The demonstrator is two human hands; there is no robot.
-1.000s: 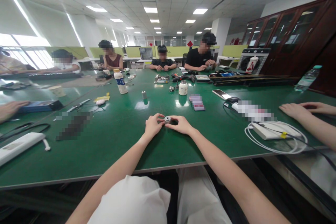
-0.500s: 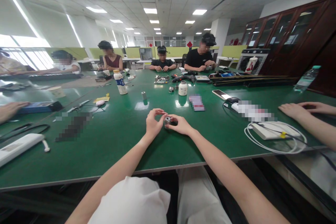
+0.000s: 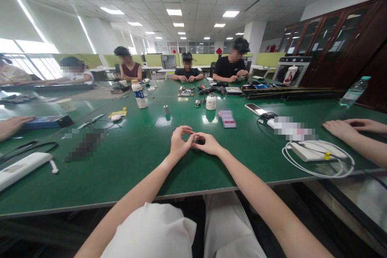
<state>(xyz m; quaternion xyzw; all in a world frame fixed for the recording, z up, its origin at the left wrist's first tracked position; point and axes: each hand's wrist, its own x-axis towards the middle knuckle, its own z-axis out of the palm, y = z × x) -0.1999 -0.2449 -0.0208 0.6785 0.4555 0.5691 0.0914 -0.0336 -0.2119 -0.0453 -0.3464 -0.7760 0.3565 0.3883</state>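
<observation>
Between my hands is a small round silver metal part (image 3: 195, 138), mostly hidden by the fingers and just above or on the green tabletop. My left hand (image 3: 180, 143) is closed on its left side, the thumb lying across it and the fingers arched above. From the right, my right hand (image 3: 209, 145) pinches it with thumb and curled forefinger. Beyond my hands a small grey metal cylinder (image 3: 166, 109) stands upright. A white round bottle (image 3: 211, 102) stands farther back to the right.
Around my hands spreads a green table (image 3: 145, 181). At left lie a white power strip (image 3: 26, 168) and cables. To the right are a phone (image 3: 254, 109), a white box with coiled cable (image 3: 317, 151) and a co-worker's hands (image 3: 341, 130). Several people sit across the table.
The round metal part's top, with its dark openings, was plainly visible and is now mostly covered by my fingers. My left hand has shifted slightly right.
</observation>
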